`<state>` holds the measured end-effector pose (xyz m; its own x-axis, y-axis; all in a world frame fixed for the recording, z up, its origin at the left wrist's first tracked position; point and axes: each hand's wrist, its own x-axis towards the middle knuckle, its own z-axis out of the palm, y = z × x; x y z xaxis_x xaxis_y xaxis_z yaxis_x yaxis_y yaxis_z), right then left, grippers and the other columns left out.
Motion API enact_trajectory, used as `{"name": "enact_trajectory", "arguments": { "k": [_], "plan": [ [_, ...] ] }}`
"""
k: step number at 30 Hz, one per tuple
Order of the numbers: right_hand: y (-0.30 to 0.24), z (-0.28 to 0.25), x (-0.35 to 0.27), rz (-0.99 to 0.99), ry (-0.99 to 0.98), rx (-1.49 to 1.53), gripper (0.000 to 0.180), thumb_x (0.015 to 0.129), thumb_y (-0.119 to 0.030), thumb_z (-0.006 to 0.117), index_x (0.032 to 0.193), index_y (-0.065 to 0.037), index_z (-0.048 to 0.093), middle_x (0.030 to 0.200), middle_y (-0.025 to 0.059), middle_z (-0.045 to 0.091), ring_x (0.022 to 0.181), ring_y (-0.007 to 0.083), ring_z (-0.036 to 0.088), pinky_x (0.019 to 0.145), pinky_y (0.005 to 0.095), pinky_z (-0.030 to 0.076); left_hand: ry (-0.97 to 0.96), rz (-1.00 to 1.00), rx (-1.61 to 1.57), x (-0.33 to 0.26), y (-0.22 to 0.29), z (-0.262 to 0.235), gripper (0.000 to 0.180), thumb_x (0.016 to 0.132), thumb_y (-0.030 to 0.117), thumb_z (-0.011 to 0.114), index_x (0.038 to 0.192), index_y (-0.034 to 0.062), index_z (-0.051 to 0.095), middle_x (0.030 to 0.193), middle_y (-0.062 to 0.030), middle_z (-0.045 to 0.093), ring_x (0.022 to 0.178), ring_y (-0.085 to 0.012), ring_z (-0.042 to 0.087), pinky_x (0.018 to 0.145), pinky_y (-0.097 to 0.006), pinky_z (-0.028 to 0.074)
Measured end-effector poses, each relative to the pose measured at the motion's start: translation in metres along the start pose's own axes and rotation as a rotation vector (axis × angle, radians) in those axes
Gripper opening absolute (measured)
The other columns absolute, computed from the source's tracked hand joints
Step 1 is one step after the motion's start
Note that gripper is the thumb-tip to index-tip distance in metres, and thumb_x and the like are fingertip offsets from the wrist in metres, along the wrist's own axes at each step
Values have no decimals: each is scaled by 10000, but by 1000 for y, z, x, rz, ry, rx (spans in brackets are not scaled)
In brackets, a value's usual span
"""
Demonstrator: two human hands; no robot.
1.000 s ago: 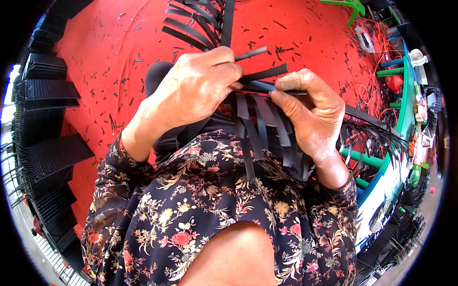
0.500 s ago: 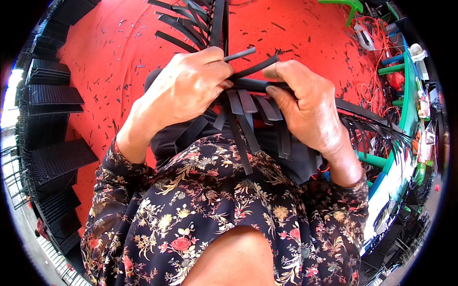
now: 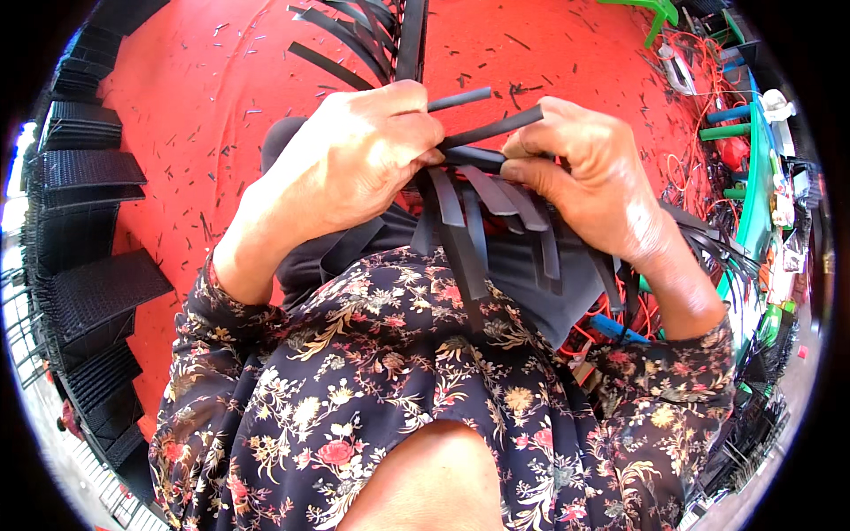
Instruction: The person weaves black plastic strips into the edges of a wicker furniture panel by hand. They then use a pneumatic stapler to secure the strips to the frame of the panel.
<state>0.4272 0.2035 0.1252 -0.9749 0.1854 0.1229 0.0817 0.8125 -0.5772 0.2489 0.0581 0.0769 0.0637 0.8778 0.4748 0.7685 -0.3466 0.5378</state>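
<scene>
"Since half a second ago, what's shifted?"

"Mostly the right forearm: it has swung outward, and the right hand [image 3: 589,177] has moved slightly right with it. Its thumb and forefinger have drawn together. The left hand [image 3: 367,159] sits much as it was."

"How are they gripping?"

"Left is curled, fingertips pressed together over black strips [image 3: 469,96] whose ends poke out past the knuckles. Right is pinched nearly to nothing, with the end of a dark band [image 3: 474,158] between thumb and forefinger."

"So that band runs from one hand to the other?"

"Yes, across the short gap, above the lap. One loose strip [image 3: 496,128] slants over it toward the right forefinger; I can't tell whether they touch. Below hang several flat tails [image 3: 460,239], over the dark trousers [image 3: 562,310] and the floral blouse [image 3: 381,380]."

"And further out?"

"Beyond the left hand, an upright black piece [image 3: 411,44] with fringe-like strips fanning to its left. Red floor [image 3: 195,53] all around, sprinkled with dark scraps. Stacked black woven panels [image 3: 93,168] line the left; tangled orange-red cords [image 3: 699,62] and a green curved frame [image 3: 753,221] are on the right."
</scene>
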Motion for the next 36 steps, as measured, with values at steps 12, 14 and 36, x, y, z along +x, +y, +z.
{"name": "enact_trajectory", "arguments": {
  "k": [12, 14, 36],
  "plan": [
    [-6, 17, -13, 138, 120, 17, 120, 693, -54, 700, 803, -57, 650, 713, 108, 528, 709, 294, 571, 612, 375, 451, -129, -20, -51, -2, 4, -8, 126, 702, -11, 647, 823, -11, 613, 730, -103, 505, 596, -277, 540, 530, -342, 435],
    [-8, 17, -14, 167, 105, 27, 131, 687, -49, 699, 808, -58, 649, 712, 111, 522, 708, 294, 568, 611, 378, 446, -112, -27, -62, -2, 5, -7, 136, 690, -10, 655, 820, -13, 614, 724, -103, 506, 600, -274, 546, 533, -342, 436],
    [-4, 14, -25, 65, 282, -190, 274, 652, -34, 761, 912, -78, 688, 787, 79, 587, 737, 239, 598, 666, 346, 495, -17, -69, 16, -8, 7, 7, 197, 624, -87, 672, 797, -19, 607, 698, -116, 495, 594, -285, 558, 511, -344, 435]
  ]
}}
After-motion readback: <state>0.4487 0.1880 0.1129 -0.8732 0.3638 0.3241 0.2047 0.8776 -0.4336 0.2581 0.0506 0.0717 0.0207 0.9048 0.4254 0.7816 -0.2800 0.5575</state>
